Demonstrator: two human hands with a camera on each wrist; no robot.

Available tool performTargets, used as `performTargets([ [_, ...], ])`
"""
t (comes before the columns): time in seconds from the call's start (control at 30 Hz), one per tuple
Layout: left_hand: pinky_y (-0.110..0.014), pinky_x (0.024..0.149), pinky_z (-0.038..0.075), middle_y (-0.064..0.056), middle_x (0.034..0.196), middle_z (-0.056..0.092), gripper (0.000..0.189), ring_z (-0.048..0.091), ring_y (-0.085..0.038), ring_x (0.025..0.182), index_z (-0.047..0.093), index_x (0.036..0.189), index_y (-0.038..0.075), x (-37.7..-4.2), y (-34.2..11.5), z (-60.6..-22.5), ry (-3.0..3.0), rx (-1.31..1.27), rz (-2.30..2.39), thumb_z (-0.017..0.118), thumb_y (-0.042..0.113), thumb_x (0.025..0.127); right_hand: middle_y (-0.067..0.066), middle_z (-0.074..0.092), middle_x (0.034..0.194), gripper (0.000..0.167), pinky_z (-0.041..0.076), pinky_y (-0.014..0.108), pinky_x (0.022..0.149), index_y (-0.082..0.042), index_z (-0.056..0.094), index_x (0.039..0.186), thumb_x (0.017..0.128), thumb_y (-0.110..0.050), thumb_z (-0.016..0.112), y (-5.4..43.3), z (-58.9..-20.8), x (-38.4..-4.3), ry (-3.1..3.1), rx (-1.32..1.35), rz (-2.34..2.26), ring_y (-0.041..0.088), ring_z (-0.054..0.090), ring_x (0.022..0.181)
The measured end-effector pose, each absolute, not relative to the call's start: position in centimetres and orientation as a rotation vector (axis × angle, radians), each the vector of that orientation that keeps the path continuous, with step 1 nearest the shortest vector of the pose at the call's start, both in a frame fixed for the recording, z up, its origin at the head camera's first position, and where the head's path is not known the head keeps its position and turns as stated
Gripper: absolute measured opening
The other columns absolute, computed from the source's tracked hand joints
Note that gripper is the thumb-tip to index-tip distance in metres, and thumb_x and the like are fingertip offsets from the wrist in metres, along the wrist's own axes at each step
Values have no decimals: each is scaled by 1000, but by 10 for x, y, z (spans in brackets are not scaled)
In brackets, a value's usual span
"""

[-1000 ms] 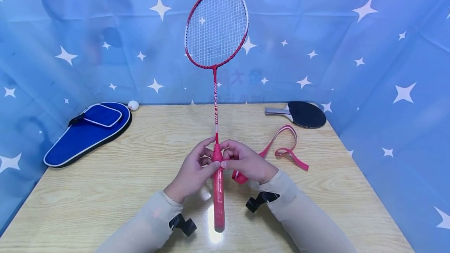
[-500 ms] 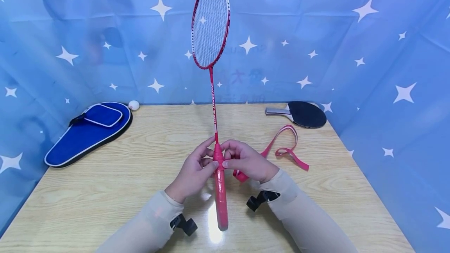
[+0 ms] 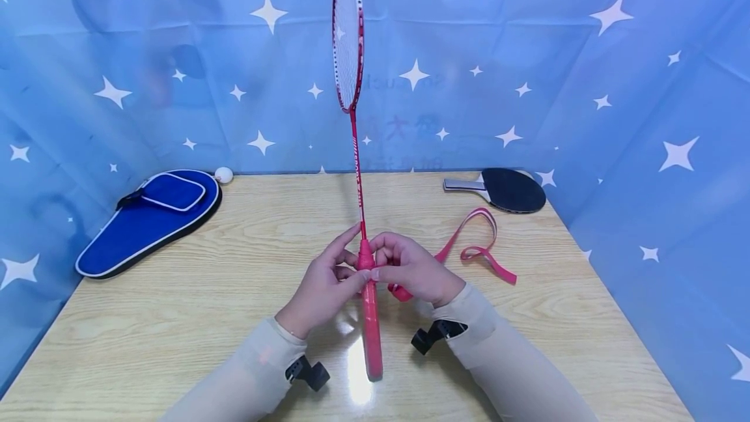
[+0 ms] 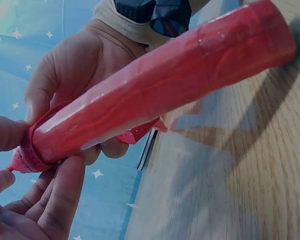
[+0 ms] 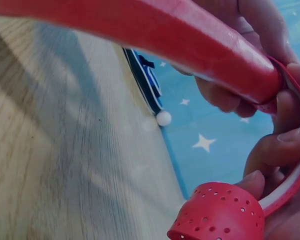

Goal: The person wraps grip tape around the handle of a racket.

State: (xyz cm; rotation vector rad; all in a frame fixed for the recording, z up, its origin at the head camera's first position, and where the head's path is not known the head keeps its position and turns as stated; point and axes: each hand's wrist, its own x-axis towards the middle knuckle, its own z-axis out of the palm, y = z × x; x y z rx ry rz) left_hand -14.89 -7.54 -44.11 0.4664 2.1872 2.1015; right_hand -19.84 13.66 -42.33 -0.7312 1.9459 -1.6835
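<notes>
Badminton racket [image 3: 357, 161] sits between your left hand [image 3: 324, 286] and right hand [image 3: 417, 273], equally near both, long axis slanting up and away from you, head [image 3: 348, 38] beyond them, handle [image 3: 372, 337] back toward you. Your left pinches the handle's upper end; the right, fingers curled, holds red tape [image 5: 217, 212] trailing from its outer side, thumbs nearly meeting over the handle.

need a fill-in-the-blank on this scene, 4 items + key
1. The left hand holds the racket handle, while the coil of red tape is by the ____ hand.
2. That tape is pierced by many small ____.
3. The small ball beside the blue case is ____ in color.
4. The visible face of the table tennis paddle is ____ in color.

Missing words: right; holes; white; black.
</notes>
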Motion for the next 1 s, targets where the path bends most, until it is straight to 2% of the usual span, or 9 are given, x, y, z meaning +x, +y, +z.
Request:
performTargets([
  [0.1,-44,76,66,-17,106,64,81,72,-23,79,36,165,25,-149,-75,-441,2205,478,2098,70,0,96,8,61,87,28,47,26,60,-4,62,125,97,-4,70,137,-423,-198,1940,-726,-1682,28,52,71],
  [0.3,-33,75,66,-17,105,62,79,69,-21,82,38,164,19,-149,-75,-442,2203,486,2136,66,-5,95,8,66,92,31,52,30,68,-3,61,128,97,-3,68,139,-423,-200,1914,-752,-1675,19,61,80],
  [0.4,-33,74,66,-20,105,62,77,70,-19,80,36,165,14,-149,-75,-443,2177,515,2172,62,-7,95,7,67,93,34,51,29,68,-1,61,130,97,-3,68,139,-424,-201,1908,-766,-1672,17,62,81],
  [0.6,-35,74,66,-26,108,68,76,72,-16,78,32,166,10,-148,-75,-445,2149,582,2182,55,-10,96,6,65,92,39,43,22,52,-1,63,136,98,-7,69,139,-425,-200,1916,-754,-1647,15,53,68],
  [0.77,-35,74,66,-21,108,70,77,73,-17,81,34,166,16,-148,-74,-445,2186,543,2131,52,-8,96,6,63,88,33,39,22,47,-2,63,130,98,-4,68,137,-427,-199,1886,-747,-1660,18,48,60],
  [1.0,-41,70,66,-18,110,67,83,72,-21,74,30,167,24,-148,-75,-445,2179,518,2044,58,-3,95,6,59,80,27,35,23,42,-3,59,123,98,-4,69,138,-428,-199,1877,-774,-1649,22,41,50],
])
